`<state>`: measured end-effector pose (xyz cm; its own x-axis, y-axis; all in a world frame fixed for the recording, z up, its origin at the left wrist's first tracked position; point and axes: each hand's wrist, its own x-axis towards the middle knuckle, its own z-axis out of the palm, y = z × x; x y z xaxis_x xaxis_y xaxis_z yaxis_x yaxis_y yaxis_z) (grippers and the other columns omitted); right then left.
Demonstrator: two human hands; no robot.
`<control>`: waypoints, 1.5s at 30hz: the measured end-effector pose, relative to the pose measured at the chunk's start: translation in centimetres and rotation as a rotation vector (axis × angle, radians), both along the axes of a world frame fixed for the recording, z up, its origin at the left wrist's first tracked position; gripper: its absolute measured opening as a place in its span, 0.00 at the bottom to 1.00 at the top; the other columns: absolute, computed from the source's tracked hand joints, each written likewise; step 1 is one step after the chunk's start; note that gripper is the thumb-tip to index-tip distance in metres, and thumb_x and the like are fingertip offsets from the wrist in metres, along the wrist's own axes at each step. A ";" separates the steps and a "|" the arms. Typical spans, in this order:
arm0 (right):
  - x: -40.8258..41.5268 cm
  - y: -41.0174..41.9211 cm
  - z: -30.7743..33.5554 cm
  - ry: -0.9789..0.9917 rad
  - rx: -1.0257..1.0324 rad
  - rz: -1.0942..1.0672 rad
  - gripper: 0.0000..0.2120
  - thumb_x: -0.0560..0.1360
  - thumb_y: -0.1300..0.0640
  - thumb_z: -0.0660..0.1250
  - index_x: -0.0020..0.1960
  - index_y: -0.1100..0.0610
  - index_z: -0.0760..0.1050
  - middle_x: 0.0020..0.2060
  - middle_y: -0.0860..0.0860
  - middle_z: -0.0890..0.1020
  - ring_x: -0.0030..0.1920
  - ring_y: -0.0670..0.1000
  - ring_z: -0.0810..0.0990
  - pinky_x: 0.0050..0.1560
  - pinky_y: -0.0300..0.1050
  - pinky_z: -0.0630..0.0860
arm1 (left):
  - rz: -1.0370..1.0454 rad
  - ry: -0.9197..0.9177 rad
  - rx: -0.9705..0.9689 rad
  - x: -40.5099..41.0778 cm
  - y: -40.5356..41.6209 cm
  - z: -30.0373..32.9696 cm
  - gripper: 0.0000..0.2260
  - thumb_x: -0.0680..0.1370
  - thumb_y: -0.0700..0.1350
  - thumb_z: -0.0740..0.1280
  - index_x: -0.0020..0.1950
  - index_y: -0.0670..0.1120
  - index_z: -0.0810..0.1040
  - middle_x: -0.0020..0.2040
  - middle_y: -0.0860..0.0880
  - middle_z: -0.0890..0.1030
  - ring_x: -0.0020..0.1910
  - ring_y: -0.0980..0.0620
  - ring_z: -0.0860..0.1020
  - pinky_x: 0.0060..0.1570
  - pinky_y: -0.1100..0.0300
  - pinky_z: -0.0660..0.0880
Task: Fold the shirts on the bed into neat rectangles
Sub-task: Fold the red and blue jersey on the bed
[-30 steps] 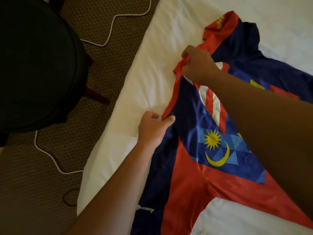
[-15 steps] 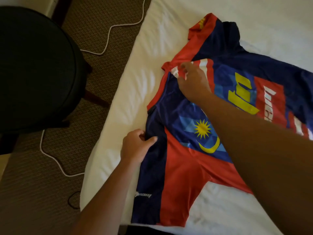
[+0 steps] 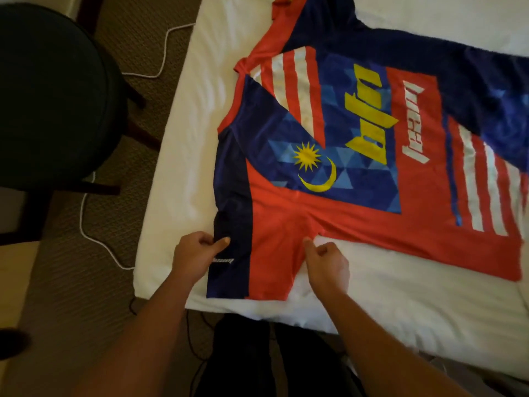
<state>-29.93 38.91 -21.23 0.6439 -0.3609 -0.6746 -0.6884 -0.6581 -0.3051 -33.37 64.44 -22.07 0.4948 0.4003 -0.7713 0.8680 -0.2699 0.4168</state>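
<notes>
Shirt (image 3: 357, 173): red and navy jersey, lies spread flat on the white bed (image 3: 183, 133), near the bed's corner, collar end toward the left edge of the mattress. Print faces up: yellow star and crescent on blue, yellow lettering, red-white stripes. Near sleeve (image 3: 257, 253) points toward the person, its hem close to the bed's near edge.

Left hand (image 3: 197, 253): at the navy outer edge of that sleeve, thumb on top of the fabric, fingers curled at the edge; pinches the sleeve.

Right hand (image 3: 326, 265): at the sleeve's inner edge by the underarm, fingers curled, fingertips at the red fabric; whether it actually grips cloth, cannot tell.

Surroundings: dark round chair (image 3: 57, 96) left of the bed on brown carpet (image 3: 86, 296); white cable (image 3: 91, 233) runs across the carpet beside the mattress.
</notes>
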 end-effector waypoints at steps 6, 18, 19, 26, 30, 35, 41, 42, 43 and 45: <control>-3.0 1.2 -0.5 0.211 0.244 -0.003 0.11 0.69 0.54 0.71 0.34 0.58 0.73 0.33 0.57 0.80 0.41 0.63 0.81 0.40 0.50 0.76 | 0.059 0.209 -0.219 -1.7 -0.5 1.5 0.09 0.75 0.49 0.77 0.43 0.45 0.81 0.35 0.52 0.80 0.36 0.52 0.75 0.33 0.58 0.64; -4.6 -0.3 -0.8 0.254 0.395 0.120 0.04 0.71 0.66 0.69 0.41 0.64 0.74 0.32 0.61 0.83 0.29 0.58 0.83 0.32 0.49 0.80 | -0.286 0.210 -0.020 -3.8 1.0 0.6 0.12 0.74 0.39 0.77 0.37 0.43 0.76 0.34 0.47 0.77 0.38 0.46 0.76 0.33 0.58 0.67; -4.4 -0.4 -0.7 0.253 0.379 0.183 0.06 0.71 0.62 0.70 0.42 0.65 0.75 0.32 0.61 0.84 0.30 0.59 0.84 0.35 0.52 0.82 | -0.340 0.240 0.004 -3.5 1.2 0.6 0.12 0.73 0.42 0.78 0.37 0.43 0.75 0.34 0.47 0.78 0.38 0.45 0.77 0.35 0.57 0.67; -0.9 -7.4 0.7 0.066 0.032 0.276 0.07 0.74 0.51 0.68 0.42 0.53 0.75 0.40 0.52 0.80 0.43 0.57 0.80 0.41 0.46 0.74 | -0.583 0.005 0.585 0.9 -5.4 2.5 0.20 0.73 0.57 0.70 0.56 0.46 0.71 0.56 0.44 0.74 0.57 0.39 0.74 0.48 0.47 0.74; 1.2 -14.6 0.0 -0.030 -0.175 0.404 0.08 0.75 0.54 0.66 0.53 0.55 0.77 0.52 0.57 0.81 0.52 0.62 0.80 0.47 0.49 0.74 | -0.854 -0.300 0.524 3.9 -11.3 1.4 0.15 0.73 0.51 0.70 0.55 0.45 0.75 0.53 0.43 0.76 0.53 0.37 0.76 0.47 0.45 0.74; 3.8 -22.5 -1.0 -0.121 -0.411 0.643 0.16 0.72 0.62 0.67 0.59 0.58 0.75 0.57 0.58 0.75 0.58 0.64 0.74 0.51 0.55 0.74 | -1.238 -0.458 0.575 7.1 -17.8 -0.7 0.17 0.65 0.48 0.75 0.51 0.46 0.76 0.47 0.43 0.76 0.46 0.38 0.78 0.41 0.48 0.73; 6.0 -29.4 -1.0 -0.043 -0.542 0.745 0.17 0.73 0.62 0.65 0.62 0.56 0.73 0.60 0.58 0.75 0.61 0.61 0.73 0.56 0.55 0.71 | -1.362 -0.424 0.673 8.0 -20.3 -1.7 0.14 0.62 0.38 0.75 0.45 0.44 0.77 0.43 0.42 0.76 0.41 0.37 0.77 0.39 0.47 0.72; 6.1 -30.5 -0.8 -0.026 -0.533 0.742 0.15 0.74 0.62 0.64 0.60 0.56 0.74 0.59 0.57 0.76 0.61 0.61 0.73 0.56 0.55 0.71 | -1.367 -0.424 0.685 7.7 -20.2 -1.6 0.14 0.62 0.36 0.74 0.44 0.44 0.76 0.41 0.42 0.76 0.38 0.37 0.77 0.37 0.47 0.73; 6.2 -31.6 -0.6 -0.008 -0.525 0.734 0.14 0.74 0.62 0.64 0.59 0.56 0.76 0.58 0.57 0.76 0.60 0.61 0.74 0.56 0.54 0.72 | -1.360 -0.416 0.691 7.3 -19.9 -1.5 0.14 0.62 0.34 0.74 0.44 0.43 0.76 0.41 0.41 0.75 0.36 0.37 0.77 0.36 0.47 0.73; 6.2 -33.4 -0.2 0.034 -0.499 0.710 0.14 0.75 0.61 0.64 0.60 0.56 0.76 0.58 0.56 0.77 0.61 0.61 0.75 0.56 0.53 0.72 | -1.335 -0.388 0.691 6.5 -19.3 -1.0 0.16 0.61 0.32 0.74 0.45 0.42 0.77 0.40 0.40 0.75 0.34 0.36 0.77 0.32 0.47 0.74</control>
<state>-23.77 5.49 -21.44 0.8114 -0.1404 -0.5673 -0.0680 -0.9868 0.1469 -26.86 45.09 -23.08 0.8881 -0.2672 -0.3740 -0.2789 -0.9600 0.0235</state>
